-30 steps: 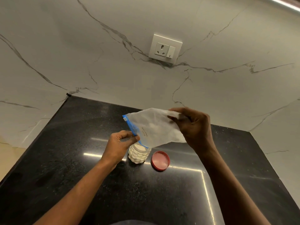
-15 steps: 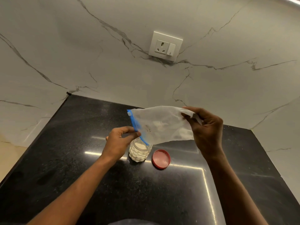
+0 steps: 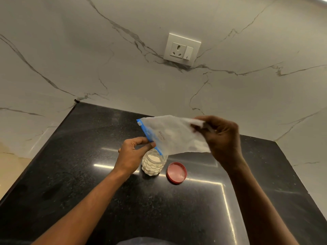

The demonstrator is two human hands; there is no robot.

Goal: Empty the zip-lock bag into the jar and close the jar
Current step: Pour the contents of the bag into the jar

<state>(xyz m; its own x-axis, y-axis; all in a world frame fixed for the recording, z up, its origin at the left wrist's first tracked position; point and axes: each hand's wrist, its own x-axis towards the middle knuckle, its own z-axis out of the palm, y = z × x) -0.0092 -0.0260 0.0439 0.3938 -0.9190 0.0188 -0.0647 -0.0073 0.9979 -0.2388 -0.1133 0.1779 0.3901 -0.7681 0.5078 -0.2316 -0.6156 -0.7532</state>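
Note:
A clear zip-lock bag [image 3: 174, 134] with a blue zip strip hangs tilted over the open jar [image 3: 153, 165], its zip end lowest and just above the jar's mouth. My left hand [image 3: 133, 153] pinches the blue zip edge beside the jar. My right hand [image 3: 222, 138] grips the bag's bottom end and holds it higher. The jar is a small clear bubbled one, filled with a pale powder. Its red lid [image 3: 177, 172] lies flat on the black counter [image 3: 88, 174] just right of the jar.
The counter ends at a marble wall behind and at the right. A white socket with a switch [image 3: 182, 49] sits on the wall above. The counter's left edge drops off to a pale floor.
My right hand has shifted a little left and the bag's bottom end has bunched more in its fingers. My left hand and the jar stay where they were.

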